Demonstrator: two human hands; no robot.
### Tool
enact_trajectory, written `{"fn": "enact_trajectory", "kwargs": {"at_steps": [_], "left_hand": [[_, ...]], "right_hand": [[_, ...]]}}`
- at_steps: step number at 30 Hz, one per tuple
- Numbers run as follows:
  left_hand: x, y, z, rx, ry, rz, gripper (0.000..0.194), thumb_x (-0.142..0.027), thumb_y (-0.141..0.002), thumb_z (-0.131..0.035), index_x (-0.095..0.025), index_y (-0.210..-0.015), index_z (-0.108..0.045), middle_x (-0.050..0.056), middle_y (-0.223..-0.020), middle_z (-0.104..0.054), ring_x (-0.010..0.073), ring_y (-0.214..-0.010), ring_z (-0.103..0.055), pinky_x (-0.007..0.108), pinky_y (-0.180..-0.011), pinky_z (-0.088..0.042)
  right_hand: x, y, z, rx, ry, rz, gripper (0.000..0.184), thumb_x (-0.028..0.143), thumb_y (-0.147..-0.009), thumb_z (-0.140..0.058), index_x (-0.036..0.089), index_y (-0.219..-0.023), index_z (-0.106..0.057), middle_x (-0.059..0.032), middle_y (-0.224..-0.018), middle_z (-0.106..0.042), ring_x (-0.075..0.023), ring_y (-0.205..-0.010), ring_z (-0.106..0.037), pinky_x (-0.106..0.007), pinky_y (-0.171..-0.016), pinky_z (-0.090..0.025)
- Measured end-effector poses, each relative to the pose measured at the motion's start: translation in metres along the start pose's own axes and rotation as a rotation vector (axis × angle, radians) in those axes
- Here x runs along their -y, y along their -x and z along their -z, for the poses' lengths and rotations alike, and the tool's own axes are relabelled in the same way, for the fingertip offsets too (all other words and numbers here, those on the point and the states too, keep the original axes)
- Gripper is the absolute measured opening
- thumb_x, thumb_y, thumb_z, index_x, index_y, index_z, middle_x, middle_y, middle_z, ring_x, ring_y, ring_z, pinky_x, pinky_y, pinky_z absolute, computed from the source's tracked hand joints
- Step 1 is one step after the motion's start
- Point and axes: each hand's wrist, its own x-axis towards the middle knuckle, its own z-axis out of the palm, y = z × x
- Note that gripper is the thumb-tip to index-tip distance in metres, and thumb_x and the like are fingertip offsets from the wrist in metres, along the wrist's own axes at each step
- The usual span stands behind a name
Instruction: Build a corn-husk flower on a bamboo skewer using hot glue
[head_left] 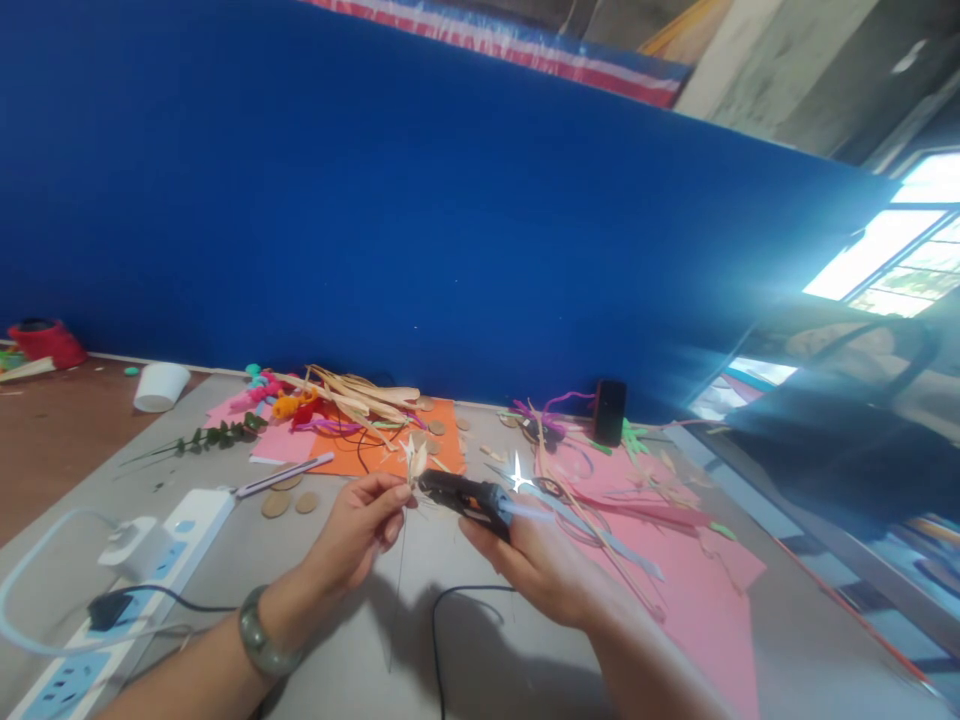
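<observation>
My right hand (517,545) is wrapped round a black hot glue gun (461,492), its nozzle pointing left. A pale glue stick appears to come out of its back end. In my left hand (375,520), thumb and fingers pinch a small cream husk-like flower (417,462) on a thin wire stem (397,600) that hangs down. The gun's tip is close beside the flower's base; whether they touch I cannot tell. Beyond my hands lie an orange sheet (337,455) and a bundle of dried husk strips (360,395). Scissors (551,487) rest near my right hand.
A white power strip (202,515) with plugs stands at left; a black cord (435,620) runs across the table. Pink sheets (675,600) cover the right side. A white cup (161,387), a green leafy sprig (217,435), wooden discs (276,503) and a black box (609,412) lie around.
</observation>
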Motion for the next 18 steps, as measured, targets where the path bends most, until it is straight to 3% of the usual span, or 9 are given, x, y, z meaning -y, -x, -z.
{"fn": "enact_trajectory", "kwargs": {"at_steps": [18], "left_hand": [[0.0031,-0.0014,0.0023,0.009,-0.023,-0.020,0.018,-0.029,-0.068,-0.077,-0.014,-0.069,-0.067,0.000,-0.064,-0.064,0.0020,-0.039,-0.039,0.017,-0.039,-0.026]], "right_hand": [[0.0038,0.0013,-0.0020,-0.042,-0.034,0.039,0.020,0.027,-0.095,-0.041,0.018,-0.083,-0.054,-0.0012,-0.077,-0.057,-0.0129,-0.067,-0.048,-0.023,-0.063,-0.040]]}}
